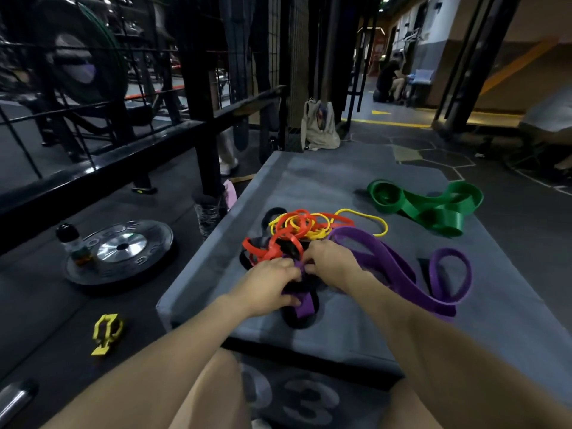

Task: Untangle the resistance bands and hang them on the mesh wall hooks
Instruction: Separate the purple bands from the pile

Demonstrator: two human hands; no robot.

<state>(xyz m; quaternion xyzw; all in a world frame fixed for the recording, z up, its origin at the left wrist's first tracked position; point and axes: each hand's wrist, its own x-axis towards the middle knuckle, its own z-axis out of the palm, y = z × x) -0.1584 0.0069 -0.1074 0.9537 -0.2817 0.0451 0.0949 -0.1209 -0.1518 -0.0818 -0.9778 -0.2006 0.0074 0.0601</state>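
Observation:
A tangle of resistance bands lies on a grey padded box [325, 187]. The red band [272, 246] and thin yellow band [362, 216] coil at its far side, with a black band [297, 317] under them. A wide purple band [396, 274] runs from the tangle to the right. My left hand [266, 283] and my right hand [328, 261] meet over the knot, and both pinch the purple band where it crosses the black one. A broad green band [424, 205] lies apart, farther right. The black mesh wall [241, 41] stands behind on the left; I see no hooks on it.
On the floor to the left lie a weight plate [123, 252] with a bottle [72, 243] on it and a yellow clip [105, 334]. A beige bag [320, 126] leans beyond the box. A black rail [123, 156] borders the left side. A person crouches far back at the right.

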